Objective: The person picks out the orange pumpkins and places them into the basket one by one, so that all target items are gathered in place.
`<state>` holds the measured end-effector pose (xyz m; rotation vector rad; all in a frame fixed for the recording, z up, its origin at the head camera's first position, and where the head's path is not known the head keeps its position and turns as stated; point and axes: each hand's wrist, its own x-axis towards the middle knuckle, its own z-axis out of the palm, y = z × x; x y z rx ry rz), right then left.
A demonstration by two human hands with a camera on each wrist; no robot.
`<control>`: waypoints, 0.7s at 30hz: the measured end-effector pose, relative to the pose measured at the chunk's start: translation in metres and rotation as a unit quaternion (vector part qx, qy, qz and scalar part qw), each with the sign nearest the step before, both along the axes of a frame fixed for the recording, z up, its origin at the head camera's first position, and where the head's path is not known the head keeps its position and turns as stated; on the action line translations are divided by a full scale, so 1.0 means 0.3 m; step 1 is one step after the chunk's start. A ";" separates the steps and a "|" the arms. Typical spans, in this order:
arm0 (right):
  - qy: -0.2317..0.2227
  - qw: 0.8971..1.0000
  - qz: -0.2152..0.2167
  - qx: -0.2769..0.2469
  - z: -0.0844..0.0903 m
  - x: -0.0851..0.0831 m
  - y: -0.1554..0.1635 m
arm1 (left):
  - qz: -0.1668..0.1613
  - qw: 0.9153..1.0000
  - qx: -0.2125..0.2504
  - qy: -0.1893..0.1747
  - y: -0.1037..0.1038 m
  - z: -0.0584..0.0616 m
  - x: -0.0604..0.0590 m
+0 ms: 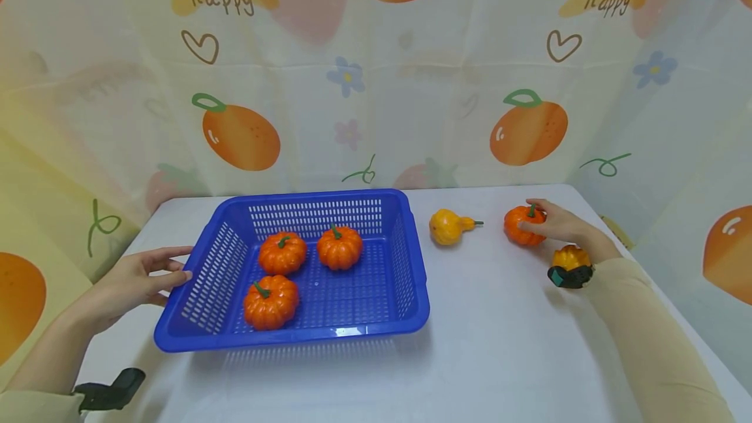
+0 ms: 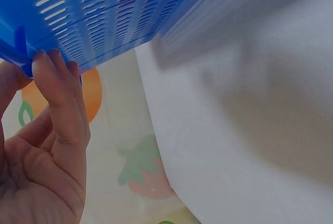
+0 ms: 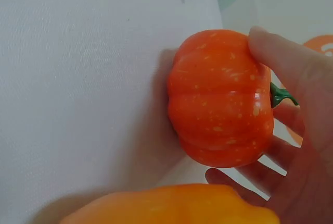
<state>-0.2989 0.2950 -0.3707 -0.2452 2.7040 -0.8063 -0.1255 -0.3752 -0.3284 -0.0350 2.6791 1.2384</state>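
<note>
We noted the white tabletop (image 1: pixel 499 344) first, then the blue slotted basket (image 1: pixel 411 279) sitting at its centre-left. Three orange pumpkins lay inside it: two toward the basket's 12 o'clock wall (image 1: pixel 282 253) (image 1: pixel 339 247), just beside each other, and one at about 7 o'clock (image 1: pixel 271 301), a little apart from that pair.

Our left hand (image 1: pixel 132 282) was at the basket's 9 o'clock rim. The left wrist view showed the fingers (image 2: pixel 57 94) reaching up to the underside of the rim and the thumb at its edge, so we judged it a light pinch steadying the basket.

Our right hand (image 1: pixel 558 224) was well apart from the basket, out at its 3 o'clock. Its fingers (image 3: pixel 276 60) were curled round a fourth orange pumpkin (image 1: pixel 523 226), which sat on the tabletop: thumb on one flank, the rest behind the green stem (image 3: pixel 281 95). We judged the step in hand to be the grasp itself, not yet a lift. The next move would call for a firm hold, a lift clear of the basket's 3 o'clock wall, and a free spot among the three.

That pumpkin looked ribbed, glossy, speckled with pale flecks, slightly flattened.

A yellow gourd (image 1: pixel 449 226) lay between it and the basket; a smaller yellow-orange squash (image 1: pixel 570 256) sat by our right wrist.
</note>
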 end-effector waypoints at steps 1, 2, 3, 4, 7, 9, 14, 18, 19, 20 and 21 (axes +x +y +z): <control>0.006 1.000 -0.002 0.007 -0.002 0.000 -0.001 | 0.000 1.000 0.000 0.000 0.000 0.000 0.000; 0.008 1.000 -0.004 0.009 -0.005 -0.001 -0.002 | 0.000 1.000 0.000 0.000 0.000 0.000 0.000; 0.008 1.000 -0.005 0.011 -0.006 -0.002 -0.002 | 0.000 1.000 0.000 0.000 0.000 0.000 0.000; 0.009 1.000 -0.006 0.013 -0.006 -0.002 -0.003 | 0.000 1.000 0.000 -0.001 0.000 0.000 0.000; 0.004 1.000 -0.010 0.015 -0.004 -0.001 -0.008 | 0.000 1.000 -0.003 -0.002 0.001 0.001 0.000; -0.007 1.000 -0.008 0.015 0.000 0.000 -0.011 | 0.001 1.000 -0.004 -0.002 0.001 0.001 0.000; -0.022 1.000 -0.005 0.013 -0.003 -0.001 -0.013 | 0.002 1.000 -0.007 -0.003 0.002 0.002 0.001; -0.021 1.000 -0.003 0.012 -0.005 -0.002 -0.013 | 0.002 1.000 -0.009 -0.004 0.002 0.002 0.000; -0.019 1.000 -0.004 0.014 -0.004 0.000 -0.014 | 0.002 1.000 -0.009 -0.004 0.002 0.002 0.000; -0.017 1.000 -0.004 0.015 -0.004 0.001 -0.015 | 0.002 1.000 -0.009 -0.004 0.001 0.002 -0.001; -0.014 1.000 -0.004 0.018 -0.004 0.001 -0.015 | 0.001 1.000 -0.009 -0.004 0.001 0.001 -0.001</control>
